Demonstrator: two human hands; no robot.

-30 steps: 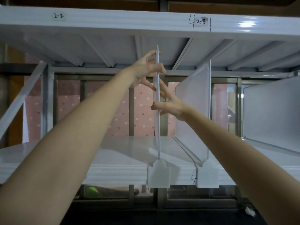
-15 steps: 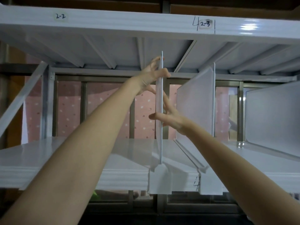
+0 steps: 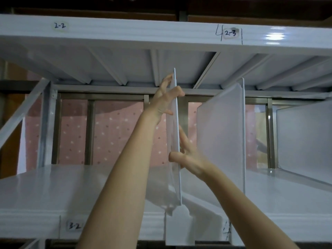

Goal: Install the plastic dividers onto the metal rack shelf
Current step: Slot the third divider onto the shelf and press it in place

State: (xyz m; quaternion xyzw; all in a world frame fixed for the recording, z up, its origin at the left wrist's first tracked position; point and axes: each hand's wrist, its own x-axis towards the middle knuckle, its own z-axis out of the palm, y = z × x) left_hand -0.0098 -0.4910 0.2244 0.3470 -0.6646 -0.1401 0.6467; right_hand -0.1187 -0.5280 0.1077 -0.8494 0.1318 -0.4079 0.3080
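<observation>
A thin translucent white plastic divider stands upright, seen edge-on, on the white metal rack shelf. Its front clip tab hangs over the shelf's front lip. My left hand grips the divider's front edge near the top. Lower down, my right hand pinches the same edge, thumb on the left face and fingers on the right. A second divider stands on the shelf just to the right, and a third at the far right.
The upper shelf, labelled 2-2 and 2-3, hangs close above the divider's top. A diagonal brace and upright post stand at the left. Behind the rack is a metal frame with pink dotted fabric.
The divider has tilted slightly, with its top leaning left. My right hand has slid lower along its edge. The view has shifted, so the shelf's front lip sits lower in frame.
</observation>
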